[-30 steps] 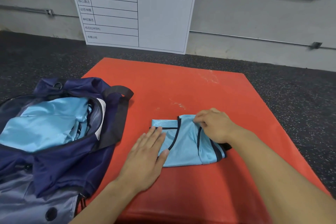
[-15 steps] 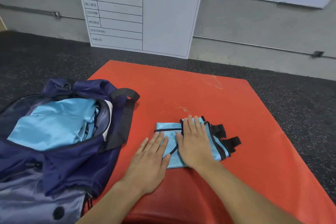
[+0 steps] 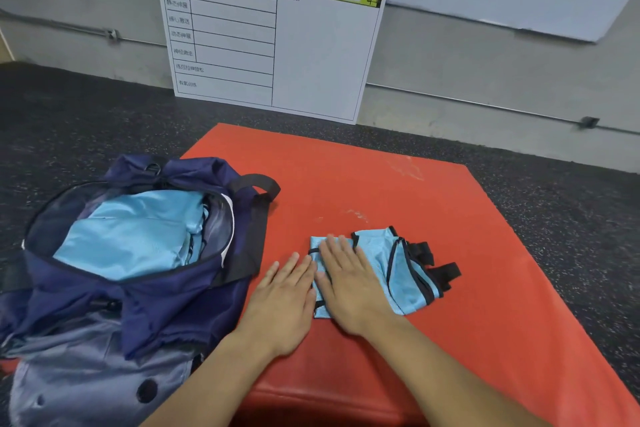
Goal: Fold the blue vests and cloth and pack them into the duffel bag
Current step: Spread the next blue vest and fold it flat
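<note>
The vest (image 3: 391, 270), folded into a small light-blue packet with black trim, lies on the red mat (image 3: 433, 201), just right of the bag (image 3: 180, 288). Its black straps poke out at the right edge.

The right hand (image 3: 349, 284) lies flat on the vest's left half, fingers straight and together, palm down. It holds nothing; it presses, most likely to flatten the fold so the packet keeps its shape when lifted. The left hand (image 3: 287, 295) is also flat and empty, palm on the mat, its fingertips just touching the vest's left edge, probably to stop the cloth sliding away under the other hand's push.

The bag sits open, partly on the mat's left edge, with blue cloth (image 3: 135, 239) already packed inside. Keeping it open and close means a short carry for this packet.

Compared with half a second ago, the right hand has slid left across the vest, leaving more of the right half uncovered. A second ago it was pinching the top fold; now it is flat. The left hand has barely moved.

A whiteboard (image 3: 277, 38) leans against the wall behind.
</note>
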`<move>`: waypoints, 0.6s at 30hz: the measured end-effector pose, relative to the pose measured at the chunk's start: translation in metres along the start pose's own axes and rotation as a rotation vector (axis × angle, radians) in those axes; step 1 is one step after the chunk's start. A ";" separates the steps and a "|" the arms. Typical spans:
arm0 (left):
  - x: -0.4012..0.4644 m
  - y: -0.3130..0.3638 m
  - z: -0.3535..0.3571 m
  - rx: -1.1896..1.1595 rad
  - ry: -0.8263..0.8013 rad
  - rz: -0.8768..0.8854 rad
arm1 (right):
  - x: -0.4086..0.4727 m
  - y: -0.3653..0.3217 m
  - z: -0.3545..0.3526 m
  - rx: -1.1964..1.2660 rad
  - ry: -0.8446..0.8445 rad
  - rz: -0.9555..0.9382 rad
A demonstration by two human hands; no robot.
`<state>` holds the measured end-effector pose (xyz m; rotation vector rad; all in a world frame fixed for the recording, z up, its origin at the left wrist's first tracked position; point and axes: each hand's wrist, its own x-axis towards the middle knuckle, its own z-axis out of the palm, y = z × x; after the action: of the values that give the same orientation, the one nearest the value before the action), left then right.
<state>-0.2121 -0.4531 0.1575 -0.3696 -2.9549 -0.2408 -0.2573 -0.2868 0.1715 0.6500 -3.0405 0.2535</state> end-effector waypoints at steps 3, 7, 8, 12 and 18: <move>-0.002 -0.004 -0.009 -0.003 -0.059 0.024 | -0.009 -0.006 0.004 0.014 -0.017 -0.028; -0.003 -0.005 -0.016 -0.062 -0.105 0.041 | -0.046 -0.012 0.001 0.086 0.063 -0.001; -0.004 -0.007 -0.015 -0.064 -0.125 0.055 | -0.058 -0.016 0.001 0.097 0.052 -0.017; -0.010 -0.007 -0.016 -0.076 -0.185 0.118 | -0.111 -0.025 0.004 0.072 0.028 -0.073; -0.021 -0.009 -0.023 -0.082 -0.219 0.164 | -0.140 -0.019 0.012 -0.054 0.082 -0.063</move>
<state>-0.1910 -0.4712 0.1748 -0.6880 -3.1104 -0.3206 -0.1217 -0.2494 0.1546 0.7121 -2.9316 0.1914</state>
